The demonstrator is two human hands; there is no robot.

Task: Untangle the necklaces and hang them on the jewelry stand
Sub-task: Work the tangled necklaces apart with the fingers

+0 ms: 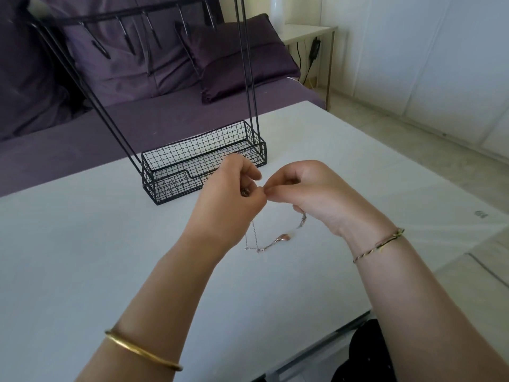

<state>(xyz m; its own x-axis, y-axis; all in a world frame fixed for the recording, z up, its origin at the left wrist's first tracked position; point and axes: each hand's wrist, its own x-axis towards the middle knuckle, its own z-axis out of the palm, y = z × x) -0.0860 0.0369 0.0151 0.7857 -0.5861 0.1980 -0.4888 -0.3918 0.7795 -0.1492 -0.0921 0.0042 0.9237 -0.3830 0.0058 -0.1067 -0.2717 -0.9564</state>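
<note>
A thin silver necklace chain [264,245] hangs in a tangled loop between my two hands, just above the white table [110,244]; a small pinkish pendant sits on the loop. My left hand [234,194] and my right hand [305,188] meet fingertip to fingertip, each pinching the chain at its top. Directly behind them stands the black wire jewelry stand [203,158], with a mesh basket base and a top bar carrying several hooks [129,37]. No necklace hangs on the hooks that I can see.
A purple bed with pillows [234,59] runs behind the table. A white side table [308,31] with a cable stands at the back right. The table's right edge drops to a pale floor [413,150].
</note>
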